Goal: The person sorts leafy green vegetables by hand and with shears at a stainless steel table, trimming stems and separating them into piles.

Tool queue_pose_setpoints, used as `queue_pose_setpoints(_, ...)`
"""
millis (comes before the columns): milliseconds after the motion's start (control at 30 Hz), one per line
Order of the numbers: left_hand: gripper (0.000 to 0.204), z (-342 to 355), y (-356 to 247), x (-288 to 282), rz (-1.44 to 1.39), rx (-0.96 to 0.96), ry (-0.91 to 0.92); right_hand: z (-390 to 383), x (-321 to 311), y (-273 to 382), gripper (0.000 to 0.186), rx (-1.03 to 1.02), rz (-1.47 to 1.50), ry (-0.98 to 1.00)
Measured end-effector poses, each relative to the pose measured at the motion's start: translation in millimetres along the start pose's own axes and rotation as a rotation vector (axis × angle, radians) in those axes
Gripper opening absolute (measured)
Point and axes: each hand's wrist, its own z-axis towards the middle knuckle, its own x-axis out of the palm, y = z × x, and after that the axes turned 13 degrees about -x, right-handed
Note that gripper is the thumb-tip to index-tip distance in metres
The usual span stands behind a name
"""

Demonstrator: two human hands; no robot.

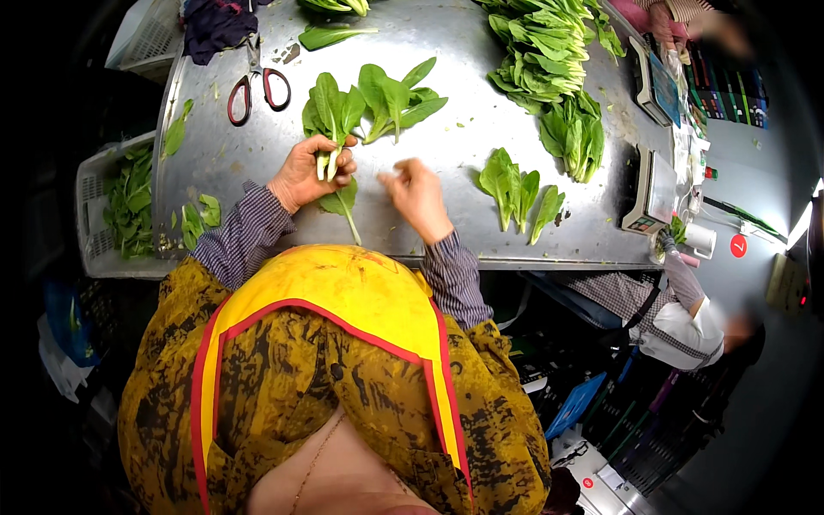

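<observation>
My left hand (pixel 311 173) is closed around the pale stems of a small leafy green (pixel 333 105), its leaves pointing away from me. Just right of it my right hand (pixel 417 199) hovers over the table, fingers curled and blurred by motion; whether it grips anything does not show. Beyond my hands lies another leafy green (pixel 396 99) with spread leaves. Under my left hand a loose leaf (pixel 343 204) rests near the table's front edge. Several small greens (pixel 510 184) lie apart to the right.
On the metal table (pixel 283 167), scissors (pixel 255 81) with red-and-black handles lie at the left. A big pile of greens (pixel 549 64) fills the far right. Scales (pixel 650 190) line the right edge. A white crate (pixel 93 210) of leaves stands left. Co-workers (pixel 678 318) are at the right.
</observation>
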Motion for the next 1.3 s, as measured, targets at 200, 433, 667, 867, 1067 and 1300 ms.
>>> queue_pose_setpoints(200, 0.032, -4.6, 0.9, 4.7, 0.048, -0.008, -0.098, 52.9, 28.2, -11.7, 0.029, 0.056, -0.064, -0.323)
queue_pose_setpoints(433, 0.023, -12.2, -3.9, -11.5, -0.050, 0.010, 0.011, 37.5, 8.8, -27.6, 0.026, 0.151, -0.014, -0.030)
queue_pose_setpoints(667, 0.017, -7.8, 2.2, -20.6, -0.028, -0.044, 0.085, 31.1, 3.0, 12.0, 0.024, 0.295, 0.256, 0.537)
queue_pose_setpoints(867, 0.015, -20.3, 0.8, -15.1, 0.157, -0.078, -0.022, 46.3, 52.7, 29.4, 0.021, -0.364, -0.074, -0.239)
queue_pose_setpoints(1067, 0.020, -62.6, -11.3, 3.9, 0.381, 0.003, 0.137, 59.3, 55.4, 36.7, 0.043, -0.205, -0.115, 0.087)
queue_pose_setpoints(1300, 0.020, -51.5, -27.9, -7.6, 0.190, 0.232, -0.126, 52.7, 71.1, 29.7, 0.034, -0.237, -0.375, 0.142)
